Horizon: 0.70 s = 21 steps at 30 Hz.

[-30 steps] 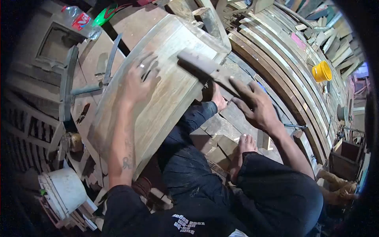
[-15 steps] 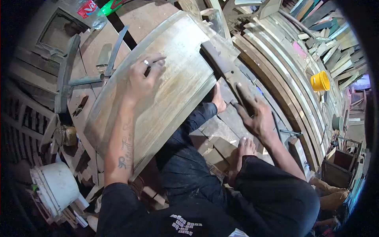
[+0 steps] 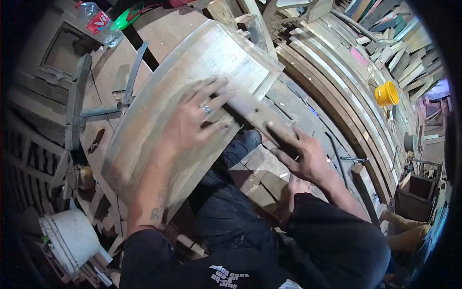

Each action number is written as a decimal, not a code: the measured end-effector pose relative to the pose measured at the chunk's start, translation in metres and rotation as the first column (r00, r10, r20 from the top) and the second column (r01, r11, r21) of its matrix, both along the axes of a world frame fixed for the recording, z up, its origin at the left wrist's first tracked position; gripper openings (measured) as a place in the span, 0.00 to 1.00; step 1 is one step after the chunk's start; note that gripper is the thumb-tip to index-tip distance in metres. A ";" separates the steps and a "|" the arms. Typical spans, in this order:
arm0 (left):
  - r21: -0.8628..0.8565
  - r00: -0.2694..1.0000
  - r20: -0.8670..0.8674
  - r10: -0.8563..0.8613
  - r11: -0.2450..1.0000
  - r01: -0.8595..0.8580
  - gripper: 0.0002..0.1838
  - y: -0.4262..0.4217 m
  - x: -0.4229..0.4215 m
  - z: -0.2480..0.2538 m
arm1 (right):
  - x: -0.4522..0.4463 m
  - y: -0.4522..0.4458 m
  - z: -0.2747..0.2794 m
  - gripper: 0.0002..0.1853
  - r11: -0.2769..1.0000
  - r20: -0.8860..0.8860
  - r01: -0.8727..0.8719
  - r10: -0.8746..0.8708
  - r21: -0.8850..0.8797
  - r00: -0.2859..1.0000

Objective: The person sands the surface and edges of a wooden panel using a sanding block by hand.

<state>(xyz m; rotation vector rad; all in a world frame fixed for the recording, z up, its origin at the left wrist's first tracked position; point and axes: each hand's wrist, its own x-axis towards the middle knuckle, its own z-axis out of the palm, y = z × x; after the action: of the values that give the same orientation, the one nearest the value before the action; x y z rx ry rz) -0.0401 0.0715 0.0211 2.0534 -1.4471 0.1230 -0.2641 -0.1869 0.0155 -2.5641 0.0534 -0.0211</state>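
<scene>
A wide wooden panel (image 3: 149,130) with a framed edge lies slantwise in front of me. My right hand (image 3: 305,156) is wrapped around the near end of a long flat wooden block (image 3: 257,114) with a small hole in it. The block's far end, blurred by motion, reaches over the panel's right edge. Above the panel, my left hand (image 3: 195,118) has its fingers spread and wears a ring. Its fingertips are close to the block's far end; whether they touch it, I cannot tell.
Curved stacked planks (image 3: 332,86) run along the right, with a yellow bucket (image 3: 386,93) beyond. A white bucket (image 3: 72,236) stands at lower left. A hand saw blade (image 3: 137,70), a pipe (image 3: 101,110) and a plastic bottle (image 3: 98,21) lie at upper left. My bare foot (image 3: 299,185) rests below the block.
My right hand has swung the block leftward, from beside the panel to over its edge. My left hand has spread its curled fingers and moved right, closer to the block.
</scene>
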 end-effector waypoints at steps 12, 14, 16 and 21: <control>0.074 0.884 0.000 0.468 0.881 -0.466 0.28 -0.003 -0.007 -0.007 | -0.050 -0.055 -0.062 0.36 0.928 -0.193 0.371 -0.358 0.038 0.914; 0.087 0.956 0.002 0.293 0.952 -0.292 0.27 -0.005 -0.017 -0.002 | -0.073 -0.055 -0.099 0.35 0.942 -0.225 0.334 -0.319 0.030 0.921; 0.078 0.983 -0.046 0.180 0.981 -0.176 0.26 -0.006 -0.016 -0.001 | -0.086 -0.047 -0.117 0.35 0.953 -0.286 0.299 -0.273 0.050 0.918; 0.059 0.923 -0.007 0.384 0.922 -0.383 0.23 -0.007 0.003 -0.003 | -0.099 -0.038 -0.128 0.34 0.970 -0.392 0.214 -0.154 0.112 0.907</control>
<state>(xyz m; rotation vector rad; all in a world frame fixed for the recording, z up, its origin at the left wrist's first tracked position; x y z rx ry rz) -0.0368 0.0647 0.0180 2.3575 -1.0292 0.2247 -0.3627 -0.2248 -0.1123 -2.3646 0.4304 0.3969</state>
